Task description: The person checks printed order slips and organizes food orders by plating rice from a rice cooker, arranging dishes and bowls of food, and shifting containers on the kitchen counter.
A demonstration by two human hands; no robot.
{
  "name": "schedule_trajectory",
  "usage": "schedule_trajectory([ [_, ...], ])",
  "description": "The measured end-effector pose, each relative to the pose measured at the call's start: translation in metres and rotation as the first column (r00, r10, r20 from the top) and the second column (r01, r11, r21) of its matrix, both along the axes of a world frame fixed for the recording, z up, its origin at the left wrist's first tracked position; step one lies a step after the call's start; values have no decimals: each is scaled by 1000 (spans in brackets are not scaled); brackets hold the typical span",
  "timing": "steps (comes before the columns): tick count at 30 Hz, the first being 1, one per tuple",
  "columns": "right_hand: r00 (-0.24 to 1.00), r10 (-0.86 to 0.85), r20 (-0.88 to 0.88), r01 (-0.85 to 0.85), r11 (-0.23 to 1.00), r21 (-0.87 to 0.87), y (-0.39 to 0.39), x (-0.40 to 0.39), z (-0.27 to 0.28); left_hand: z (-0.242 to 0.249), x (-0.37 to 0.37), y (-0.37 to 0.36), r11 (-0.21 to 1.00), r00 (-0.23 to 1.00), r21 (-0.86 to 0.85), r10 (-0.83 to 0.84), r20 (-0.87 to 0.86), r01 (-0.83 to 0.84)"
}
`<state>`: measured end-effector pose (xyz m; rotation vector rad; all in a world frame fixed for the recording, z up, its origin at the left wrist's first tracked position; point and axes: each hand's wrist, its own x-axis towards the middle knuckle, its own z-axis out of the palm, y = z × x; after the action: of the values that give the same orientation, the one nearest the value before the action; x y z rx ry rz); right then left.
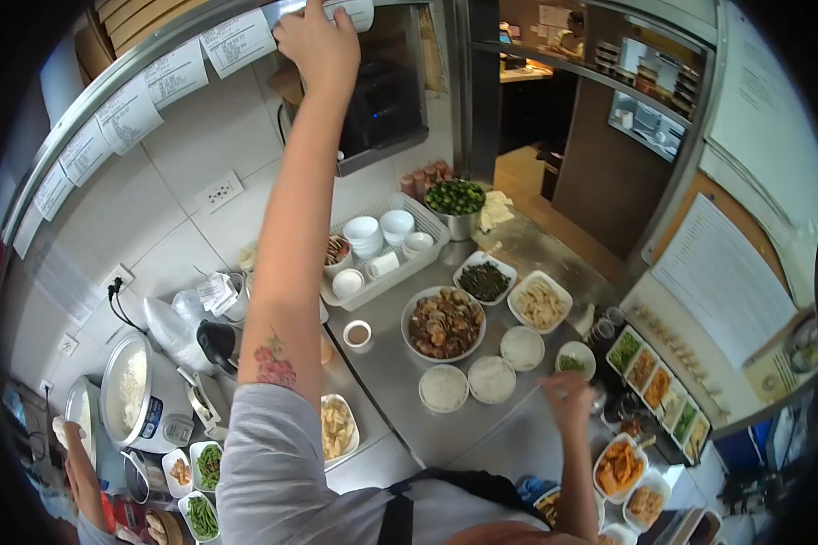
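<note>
My left arm stretches up to a metal rail hung with printed order tickets (177, 77). My left hand (318, 41) is bent closed at the rail, its fingers on an order ticket (350, 13); the top edge of the view cuts part of it off. Low on the right, my right hand (570, 397) has its fingers drawn together beside a small white bowl of chopped greens (574, 361). What it holds, if anything, is too small to make out. Near it are three round bowls of white rice (493, 380) and a large bowl of brown shellfish (443, 323).
A white basket (436, 238) of cups stands behind a sauce cup (357, 335). White dishes hold dark greens (483, 281) and pale strips (541, 302). A garnish tray (659, 391) lies right. At far left, another person's hand (82, 477) is near a rice cooker (141, 400).
</note>
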<state>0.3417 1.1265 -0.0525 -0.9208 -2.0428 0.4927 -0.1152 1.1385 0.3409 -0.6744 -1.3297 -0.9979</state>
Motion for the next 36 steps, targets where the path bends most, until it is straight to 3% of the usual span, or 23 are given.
schedule_trajectory([
  [1,999,32,-20,-32,999,-31,-37,2,12,4,-2,1,994,994,-23,108,15,-108],
  [4,999,33,-28,-36,992,-119,-102,25,10,5,8,-7,974,970,1,-224,91,225],
  [8,999,-53,8,53,967,-248,-150,52,12,0,17,-3,925,916,123,-376,143,360],
  [11,996,-81,29,86,969,-231,-175,62,14,4,3,18,914,898,257,-374,233,314],
  [14,990,-138,-16,133,977,-167,-192,68,-7,-4,-27,12,967,959,-18,-249,136,254],
  [16,968,-249,-25,230,925,-302,-202,70,-9,-12,24,-17,892,886,-166,-365,286,421],
  [17,958,-275,-80,238,920,-310,-202,72,-15,-35,63,-35,678,696,-187,-640,327,711],
  [18,943,-311,-116,265,916,-301,-207,68,-4,-70,108,-57,370,404,-163,-828,388,915],
  [19,920,-367,-141,273,855,-442,-210,66,2,-125,143,-80,277,373,-253,-760,532,927],
  [20,918,-382,-111,303,852,-427,-211,65,10,-185,181,-109,168,350,-328,-680,645,930],
  [21,920,-379,-98,311,859,-407,-214,65,7,-242,242,-145,137,315,-284,-379,870,949],
  [23,936,-351,-23,326,890,-320,-210,63,-11,-370,309,-192,-222,-200,144,-258,945,964],
  [24,945,-325,43,324,909,-260,-208,60,-28,-435,329,-207,-225,-250,197,-238,939,954],
  [26,964,-195,178,228,954,-192,-197,52,-54,-505,346,-230,-179,-108,65,-238,965,982],
  [27,952,-211,220,255,946,-199,-193,49,-65,-519,347,-236,-167,-62,27,-211,975,986],
  [29,926,-236,295,301,933,-196,-185,43,-85,-535,343,-240,-143,36,-60,-166,985,988],
  [36,916,-85,393,123,990,-71,-178,49,-120,-543,319,-233,-155,363,-433,-343,866,888],
])
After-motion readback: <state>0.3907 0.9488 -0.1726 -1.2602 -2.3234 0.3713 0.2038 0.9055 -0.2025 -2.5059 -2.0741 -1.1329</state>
